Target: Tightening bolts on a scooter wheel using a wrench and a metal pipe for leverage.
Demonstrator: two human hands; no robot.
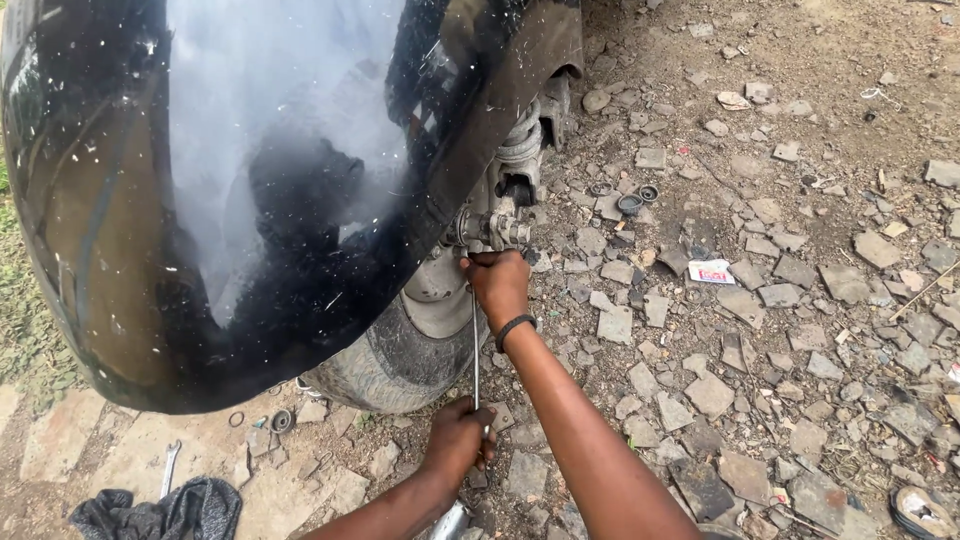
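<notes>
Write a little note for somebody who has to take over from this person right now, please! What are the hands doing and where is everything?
Right hand: up at the wheel hub, closed around the top end of a long thin metal rod.
Left hand: low down, gripping the rod's bottom end near the ground.
The rod runs upright beside the tyre, under the black fender.
Lying about: a spanner and dark cloth at lower left, small rings by the tyre, more round parts on the stones past the hub.
Done: cannot tell. Left: the rod is not yet let go; loose parts lie unfitted.
</notes>
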